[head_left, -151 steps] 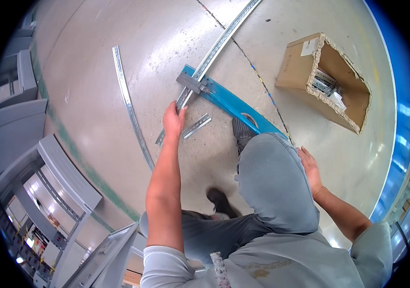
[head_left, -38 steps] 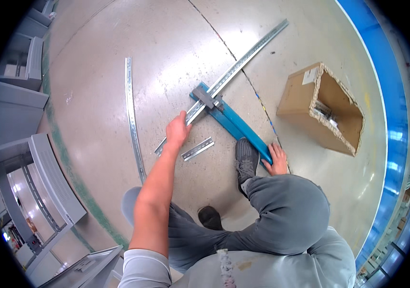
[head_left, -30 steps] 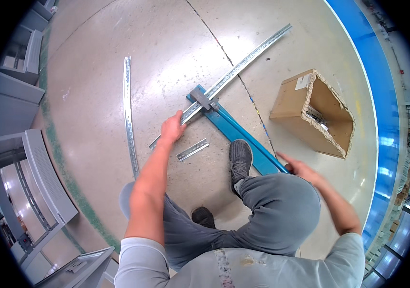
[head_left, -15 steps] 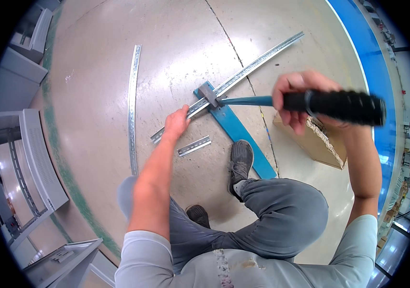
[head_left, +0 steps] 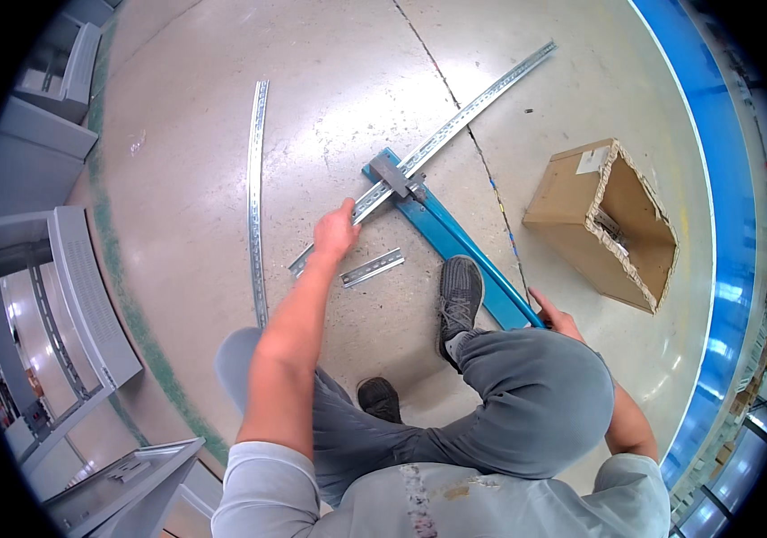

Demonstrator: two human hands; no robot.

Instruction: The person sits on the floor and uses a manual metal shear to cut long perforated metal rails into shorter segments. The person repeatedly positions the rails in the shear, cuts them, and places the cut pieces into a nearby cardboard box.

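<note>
My left hand (head_left: 337, 233) is closed around the near part of a long slotted metal mounting rail (head_left: 482, 100). The rail passes through the dark grey head (head_left: 392, 177) of a rail cutter, which stands on a blue base plate (head_left: 418, 231). Lowered, the cutter's blue lever (head_left: 482, 255) runs back along the plate towards my right knee. At its near end my right hand (head_left: 560, 323) is closed on the lever, partly hidden by the knee; the black grip is out of sight. My shoe (head_left: 461, 291) is against the plate's left edge.
A short rail piece (head_left: 373, 267) lies near my left hand. Further left is another long rail (head_left: 256, 197). An open cardboard box (head_left: 567, 197) with ragged edges stands at the right. Grey metal cabinets (head_left: 87, 296) line the left side; a blue floor strip (head_left: 702, 134) curves along the right.
My right hand has swung the lever down from its raised position to beside my knee. The left hand still holds the rail. The box now shows more fully.
</note>
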